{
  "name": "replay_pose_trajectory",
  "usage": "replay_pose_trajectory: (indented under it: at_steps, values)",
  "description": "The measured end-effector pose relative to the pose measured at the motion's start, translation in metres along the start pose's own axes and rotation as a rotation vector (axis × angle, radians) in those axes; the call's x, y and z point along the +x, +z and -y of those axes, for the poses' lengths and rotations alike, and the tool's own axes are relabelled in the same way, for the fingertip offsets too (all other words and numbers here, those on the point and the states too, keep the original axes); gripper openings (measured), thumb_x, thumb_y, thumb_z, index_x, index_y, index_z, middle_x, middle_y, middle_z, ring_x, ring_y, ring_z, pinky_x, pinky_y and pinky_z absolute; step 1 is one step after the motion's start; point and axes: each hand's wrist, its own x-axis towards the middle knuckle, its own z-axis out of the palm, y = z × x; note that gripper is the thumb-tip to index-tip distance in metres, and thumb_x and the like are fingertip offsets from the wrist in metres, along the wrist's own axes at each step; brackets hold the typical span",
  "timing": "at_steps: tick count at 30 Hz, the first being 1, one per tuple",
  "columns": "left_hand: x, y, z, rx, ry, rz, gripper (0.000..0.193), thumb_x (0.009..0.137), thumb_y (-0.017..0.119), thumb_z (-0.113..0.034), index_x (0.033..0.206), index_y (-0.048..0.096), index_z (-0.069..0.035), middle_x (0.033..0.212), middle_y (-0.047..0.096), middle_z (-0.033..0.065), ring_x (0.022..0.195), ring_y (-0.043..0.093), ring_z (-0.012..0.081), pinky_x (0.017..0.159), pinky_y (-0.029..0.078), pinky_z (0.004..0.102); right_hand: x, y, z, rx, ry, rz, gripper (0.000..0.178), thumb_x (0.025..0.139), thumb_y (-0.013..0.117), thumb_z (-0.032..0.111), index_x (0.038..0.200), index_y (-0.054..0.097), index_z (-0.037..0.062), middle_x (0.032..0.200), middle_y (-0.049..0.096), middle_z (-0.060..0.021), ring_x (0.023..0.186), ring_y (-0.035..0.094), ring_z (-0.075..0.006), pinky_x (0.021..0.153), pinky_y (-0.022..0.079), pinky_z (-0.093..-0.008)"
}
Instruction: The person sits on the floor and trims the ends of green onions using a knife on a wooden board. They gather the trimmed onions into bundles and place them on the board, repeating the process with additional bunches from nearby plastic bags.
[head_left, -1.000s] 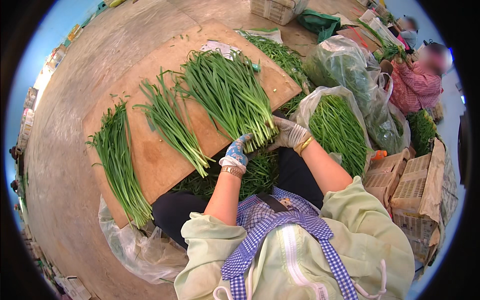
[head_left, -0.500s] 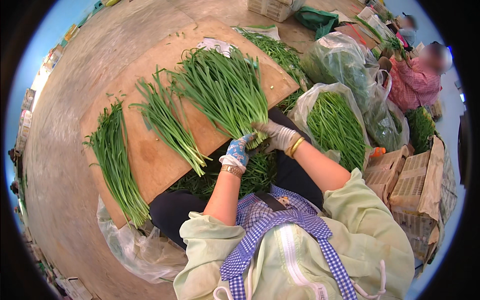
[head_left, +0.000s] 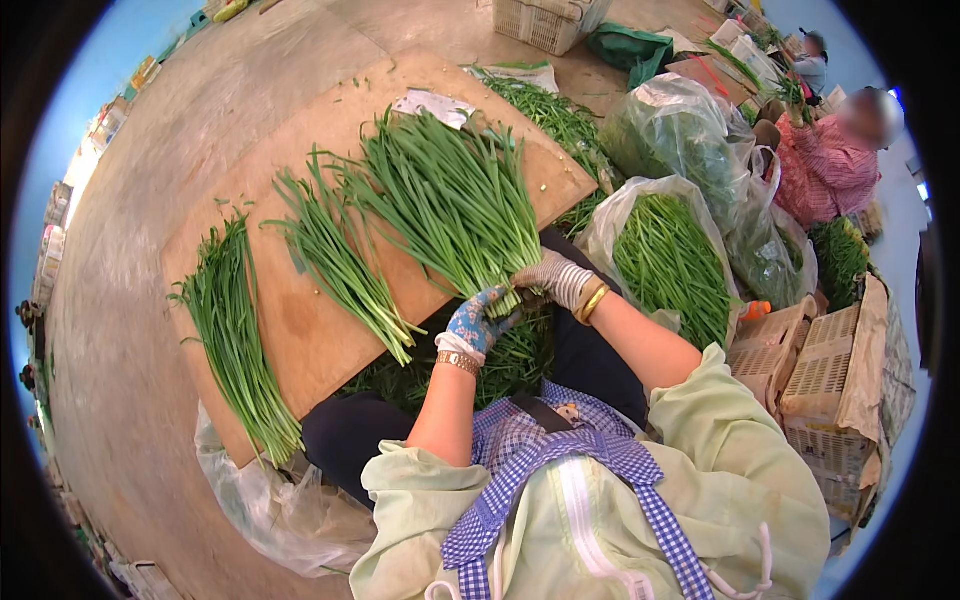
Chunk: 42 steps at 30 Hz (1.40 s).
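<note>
Head view: both hands (head_left: 520, 300) around chive bundle (head_left: 450, 200).

Both arms are bent and reached forward, with sleeves pushed up to the elbows. The left hand (head_left: 475, 322) is covered by a blue patterned glove and is curled shut. The right hand (head_left: 556, 279) is covered by a grey glove, closed tight just beside it.

Bright, even daylight; soft, short shadows under the chive bunches (head_left: 450, 205) on the wooden board (head_left: 300, 320). Strong fisheye bending toward the rim, black corners, bluish fringe along the circle. Sharp in the middle, smeared at the edges; blurred face upper right.
</note>
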Motion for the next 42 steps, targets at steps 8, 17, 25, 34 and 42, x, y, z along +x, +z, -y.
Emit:
replay_pose_trajectory:
  at_steps: [8, 17, 25, 34, 42]
  values:
    - [-0.025, 0.008, -0.014, -0.127, 0.108, 0.112, 0.022, 0.081, 0.058, -0.012, 0.101, 0.056, -0.002, 0.094, 0.06, 0.0099, 0.085, 0.058, 0.0252, 0.089, 0.045, 0.0468, -0.002, -0.023, 0.076, -0.07, -0.219, -0.112, 0.019, 0.068, 0.069, 0.007, 0.081, 0.055, 0.0029, 0.058, 0.054, -0.0064, 0.041, 0.051, -0.0172, 0.04, 0.048, -0.0291]
    - [-0.025, 0.01, -0.008, -0.316, 0.209, 0.284, 0.016, 0.081, 0.057, -0.009, 0.093, 0.059, 0.003, 0.088, 0.062, 0.0128, 0.086, 0.061, 0.0256, 0.094, 0.043, 0.0473, 0.071, -0.042, 0.086, -1.048, -0.35, -0.331, 0.035, 0.074, 0.066, 0.034, 0.087, 0.06, 0.0016, 0.075, 0.062, -0.0105, 0.069, 0.061, -0.0261, 0.063, 0.049, -0.0383]
    - [-0.008, 0.0, 0.0, -0.32, 0.154, 0.077, 0.023, 0.083, 0.051, -0.007, 0.104, 0.054, 0.001, 0.101, 0.055, 0.0158, 0.098, 0.053, 0.0304, 0.096, 0.04, 0.0502, -0.008, 0.024, 0.031, -0.868, -0.431, -0.123, 0.037, 0.081, 0.056, 0.037, 0.099, 0.062, 0.0056, 0.085, 0.064, -0.0131, 0.078, 0.061, -0.0262, 0.072, 0.048, -0.0359]
    - [-0.006, -0.008, 0.001, -0.217, 0.124, 0.039, 0.034, 0.086, 0.053, -0.009, 0.118, 0.048, -0.002, 0.121, 0.044, 0.0166, 0.11, 0.042, 0.0357, 0.098, 0.037, 0.0509, 0.0, 0.039, 0.02, -0.713, -0.275, -0.161, 0.034, 0.075, 0.065, 0.027, 0.094, 0.06, -0.001, 0.078, 0.063, -0.0133, 0.07, 0.061, -0.0223, 0.064, 0.048, -0.0328]
    - [-0.014, 0.001, 0.002, -0.211, 0.134, -0.043, 0.026, 0.084, 0.054, -0.007, 0.108, 0.05, 0.002, 0.109, 0.051, 0.0157, 0.098, 0.053, 0.0313, 0.085, 0.048, 0.0452, -0.038, 0.02, 0.065, -0.657, -0.295, -0.087, 0.025, 0.077, 0.058, 0.02, 0.09, 0.054, -0.0005, 0.074, 0.064, -0.0108, 0.058, 0.056, -0.0168, 0.052, 0.045, -0.0292]
